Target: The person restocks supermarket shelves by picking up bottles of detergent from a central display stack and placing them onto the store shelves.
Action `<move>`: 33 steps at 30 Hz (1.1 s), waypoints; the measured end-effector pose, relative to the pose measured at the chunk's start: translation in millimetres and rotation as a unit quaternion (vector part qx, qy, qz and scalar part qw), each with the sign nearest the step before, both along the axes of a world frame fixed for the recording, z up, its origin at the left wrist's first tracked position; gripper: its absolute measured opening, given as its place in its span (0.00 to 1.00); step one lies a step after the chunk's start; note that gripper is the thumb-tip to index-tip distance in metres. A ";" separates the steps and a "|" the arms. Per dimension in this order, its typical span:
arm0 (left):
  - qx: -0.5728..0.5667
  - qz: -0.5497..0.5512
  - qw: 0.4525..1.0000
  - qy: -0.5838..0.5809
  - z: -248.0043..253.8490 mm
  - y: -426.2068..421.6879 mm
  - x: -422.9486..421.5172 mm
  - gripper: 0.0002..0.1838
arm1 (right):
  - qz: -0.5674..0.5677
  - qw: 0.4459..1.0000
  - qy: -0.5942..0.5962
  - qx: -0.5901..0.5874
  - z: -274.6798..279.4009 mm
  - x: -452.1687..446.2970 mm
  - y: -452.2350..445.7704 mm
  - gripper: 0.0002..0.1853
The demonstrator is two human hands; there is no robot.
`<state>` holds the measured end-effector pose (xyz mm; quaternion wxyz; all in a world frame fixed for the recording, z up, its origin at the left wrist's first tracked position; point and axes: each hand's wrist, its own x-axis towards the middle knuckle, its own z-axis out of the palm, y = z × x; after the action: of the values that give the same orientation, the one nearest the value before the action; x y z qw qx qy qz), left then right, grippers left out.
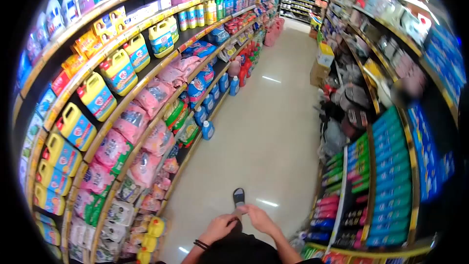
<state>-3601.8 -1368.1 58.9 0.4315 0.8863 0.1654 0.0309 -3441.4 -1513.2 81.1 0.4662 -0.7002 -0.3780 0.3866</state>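
My left hand is low in the middle of the head view, a dark band on its wrist. Beside it, a little higher, is my right hand. Both have curled fingers and meet in front of my body. A small, blurred thing seems to lie between the fingertips, too unclear to name. Just beyond the hands, a foot in a dark slide sandal rests on the floor. No shelf goods are touched by either hand.
A shiny pale aisle floor runs ahead. On the left, shelves hold yellow jugs, pink bags and blue bottles. On the right are teal packs, dark bags and a yellow-topped carton by the shelf.
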 end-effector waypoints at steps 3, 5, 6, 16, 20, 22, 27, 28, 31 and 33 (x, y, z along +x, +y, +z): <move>0.043 -0.010 0.999 -0.013 -18.5 67.9 84.9 0.13 | 0.054 0.995 -0.084 -0.013 -13.8 71.7 55.5 0.25; 0.052 -0.010 0.998 -0.020 -2.2 115.0 153.6 0.13 | 0.064 0.994 -0.068 -0.058 13.8 124.2 89.5 0.23; 0.063 -0.009 0.997 -0.042 5.9 141.0 190.5 0.13 | 0.062 0.994 -0.054 -0.075 27.3 148.7 111.2 0.22; 0.060 -0.018 0.978 -0.198 75.4 325.3 461.3 0.12 | -0.086 0.992 -0.090 0.012 13.0 397.6 285.6 0.20; 0.038 0.042 0.991 -0.119 51.7 396.1 521.9 0.13 | -0.086 0.995 -0.005 0.053 -23.6 495.2 361.8 0.19; 0.058 0.050 0.993 -0.089 40.9 433.9 541.5 0.12 | -0.065 0.996 -0.022 0.051 -4.2 555.0 413.2 0.18; 0.102 0.154 0.979 -0.086 56.3 537.4 603.4 0.13 | -0.006 0.997 0.007 0.071 -7.1 661.7 528.9 0.16; 0.112 0.191 0.970 -0.098 55.3 566.1 615.8 0.12 | 0.019 0.996 -0.022 0.080 -2.2 688.8 561.8 0.16; 0.137 0.328 0.926 -0.127 82.8 642.8 645.2 0.11 | 0.091 0.986 0.086 0.112 22.7 733.3 633.5 0.16; 0.034 0.417 0.885 -0.203 100.2 687.1 670.5 0.13 | 0.124 0.980 0.102 0.117 26.6 754.6 675.2 0.15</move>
<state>-2931.3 -681.0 159.0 0.3722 0.7243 0.4275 0.3925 -2686.8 -838.1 107.7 0.5296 -0.5455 -0.4549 0.4638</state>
